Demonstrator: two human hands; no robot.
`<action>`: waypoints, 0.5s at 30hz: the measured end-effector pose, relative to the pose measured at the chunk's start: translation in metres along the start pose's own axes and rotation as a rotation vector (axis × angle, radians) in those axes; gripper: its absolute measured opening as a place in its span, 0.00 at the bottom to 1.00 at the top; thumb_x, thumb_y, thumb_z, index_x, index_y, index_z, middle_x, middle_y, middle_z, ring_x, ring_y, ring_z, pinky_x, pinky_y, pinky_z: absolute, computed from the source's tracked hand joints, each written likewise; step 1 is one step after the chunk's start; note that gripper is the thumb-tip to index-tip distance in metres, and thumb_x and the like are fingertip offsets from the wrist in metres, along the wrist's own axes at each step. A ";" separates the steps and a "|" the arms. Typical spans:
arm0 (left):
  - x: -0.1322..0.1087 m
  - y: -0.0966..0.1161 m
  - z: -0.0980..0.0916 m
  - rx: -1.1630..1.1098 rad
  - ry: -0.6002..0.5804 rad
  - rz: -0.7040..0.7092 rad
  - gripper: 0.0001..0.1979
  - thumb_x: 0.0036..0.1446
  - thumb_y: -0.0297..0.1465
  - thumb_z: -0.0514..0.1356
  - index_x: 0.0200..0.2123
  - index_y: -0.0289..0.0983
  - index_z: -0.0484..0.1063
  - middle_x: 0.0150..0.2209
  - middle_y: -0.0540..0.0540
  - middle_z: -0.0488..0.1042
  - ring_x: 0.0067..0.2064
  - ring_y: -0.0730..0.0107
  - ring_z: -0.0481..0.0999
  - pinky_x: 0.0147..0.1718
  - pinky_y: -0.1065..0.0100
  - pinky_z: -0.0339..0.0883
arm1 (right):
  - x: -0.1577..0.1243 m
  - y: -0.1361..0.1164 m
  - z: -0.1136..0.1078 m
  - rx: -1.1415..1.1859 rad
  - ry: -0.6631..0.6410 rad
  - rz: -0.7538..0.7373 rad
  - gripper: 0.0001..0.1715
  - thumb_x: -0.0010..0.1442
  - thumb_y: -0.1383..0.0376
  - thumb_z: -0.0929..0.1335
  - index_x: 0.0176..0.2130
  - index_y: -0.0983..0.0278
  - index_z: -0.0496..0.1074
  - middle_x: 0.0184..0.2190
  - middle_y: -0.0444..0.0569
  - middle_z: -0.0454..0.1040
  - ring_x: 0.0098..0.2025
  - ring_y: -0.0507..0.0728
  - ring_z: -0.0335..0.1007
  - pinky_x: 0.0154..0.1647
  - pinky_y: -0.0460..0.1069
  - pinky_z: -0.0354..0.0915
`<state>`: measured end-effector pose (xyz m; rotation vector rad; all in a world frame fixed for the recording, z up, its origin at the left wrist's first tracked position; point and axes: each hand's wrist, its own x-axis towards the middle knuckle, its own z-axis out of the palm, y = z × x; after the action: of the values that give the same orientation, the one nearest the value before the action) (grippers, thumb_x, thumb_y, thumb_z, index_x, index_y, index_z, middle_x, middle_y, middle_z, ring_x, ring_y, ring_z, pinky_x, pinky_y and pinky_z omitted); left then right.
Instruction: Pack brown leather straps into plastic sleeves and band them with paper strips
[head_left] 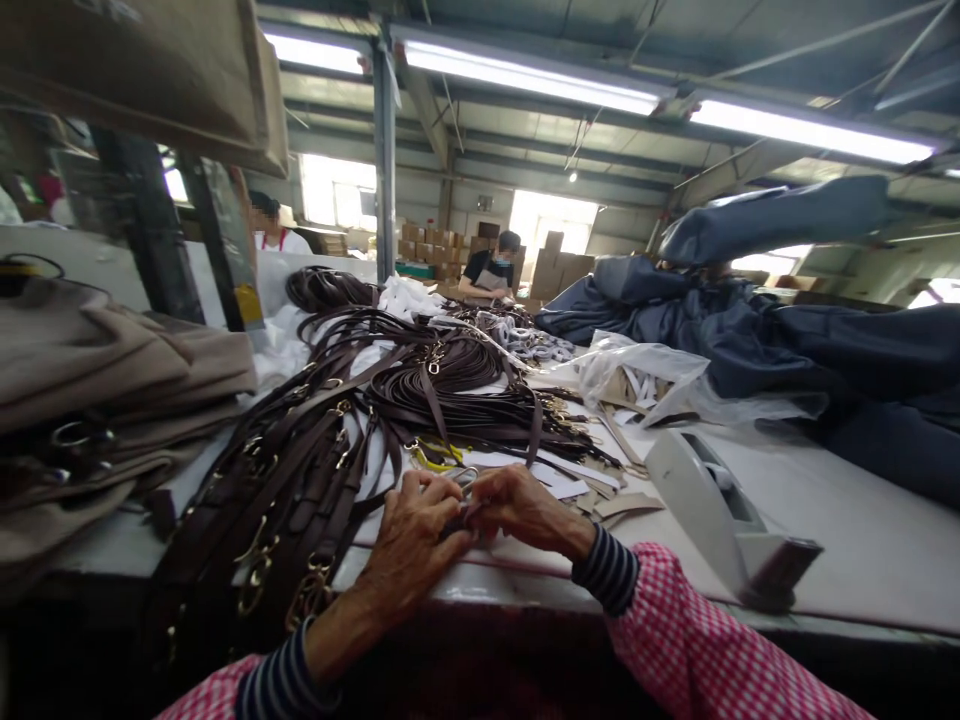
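Observation:
My left hand (411, 545) and my right hand (519, 506) meet over the white table top (840, 530), their fingers pinching a small metal clasp (465, 482) with a short dark strap end (454, 526). The fingers hide most of the clasp. Just beyond them lie coiled dark brown leather straps (442, 405) and a yellow cord (433, 458). To my left, a long row of brown straps with brass fittings (281, 520) lies close beside my left hand. White paper strips (555, 478) lie near my right hand.
A grey tape dispenser (720, 510) stands at the right, beyond a heap of navy fabric (795, 345) and a plastic bag (637, 368). Folded taupe fabric (97, 370) lies left. Two co-workers (489, 270) (274, 228) and cardboard boxes (424, 245) stand farther back.

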<state>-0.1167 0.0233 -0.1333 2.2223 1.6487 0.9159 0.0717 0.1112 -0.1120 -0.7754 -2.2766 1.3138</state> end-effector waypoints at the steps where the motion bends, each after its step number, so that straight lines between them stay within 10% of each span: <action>1: 0.000 0.000 -0.001 -0.030 -0.016 0.010 0.04 0.62 0.30 0.63 0.38 0.43 0.79 0.48 0.49 0.78 0.57 0.49 0.62 0.55 0.48 0.56 | 0.001 -0.004 -0.002 -0.017 -0.025 -0.005 0.06 0.58 0.72 0.69 0.32 0.67 0.79 0.28 0.46 0.79 0.26 0.51 0.74 0.27 0.42 0.65; 15: -0.007 -0.024 0.017 -0.102 0.058 0.056 0.12 0.64 0.39 0.58 0.45 0.44 0.80 0.50 0.43 0.77 0.58 0.48 0.66 0.59 0.50 0.64 | 0.033 -0.042 -0.024 -0.584 -0.463 -0.120 0.06 0.63 0.76 0.68 0.37 0.68 0.75 0.26 0.42 0.76 0.25 0.48 0.73 0.25 0.39 0.61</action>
<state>-0.1264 0.0278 -0.1616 2.2038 1.5346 1.0637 0.0490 0.1309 -0.0621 -0.5213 -3.0902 0.8295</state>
